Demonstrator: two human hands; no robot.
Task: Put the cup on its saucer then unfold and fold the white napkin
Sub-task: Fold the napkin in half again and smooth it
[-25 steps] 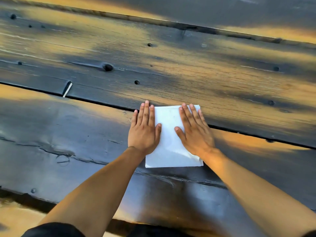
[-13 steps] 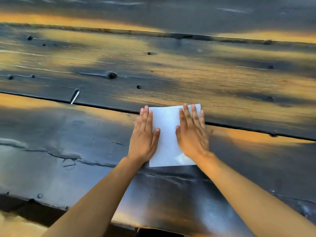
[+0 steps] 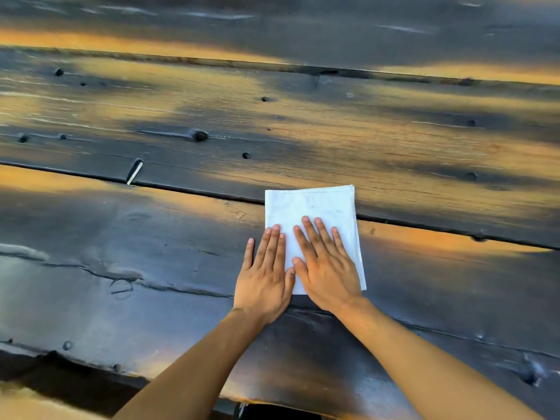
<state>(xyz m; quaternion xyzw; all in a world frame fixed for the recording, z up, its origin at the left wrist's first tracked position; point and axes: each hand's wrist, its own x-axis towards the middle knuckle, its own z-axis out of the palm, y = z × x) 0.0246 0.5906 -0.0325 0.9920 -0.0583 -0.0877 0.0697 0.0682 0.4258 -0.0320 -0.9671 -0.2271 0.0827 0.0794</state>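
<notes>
The white napkin [image 3: 312, 207] lies folded into a flat rectangle on the dark wooden table [image 3: 151, 268], across a gap between two planks. My left hand [image 3: 265, 277] rests flat, palm down, on the napkin's near left edge, partly on the wood. My right hand [image 3: 325, 268] lies flat on the napkin's near right part, fingers together and pointing away. The two thumbs touch. Both hands press down and grip nothing. No cup or saucer is in view.
The table is made of wide dark planks with knots, cracks and a long gap [image 3: 197, 192] running left to right. A small pale sliver [image 3: 134, 172] sticks in the gap at left. The table's near edge [image 3: 91, 368] runs along the bottom left.
Both hands have slid toward me along the napkin, from its far half to its near edge, and have come together. More of the napkin's far part shows.
</notes>
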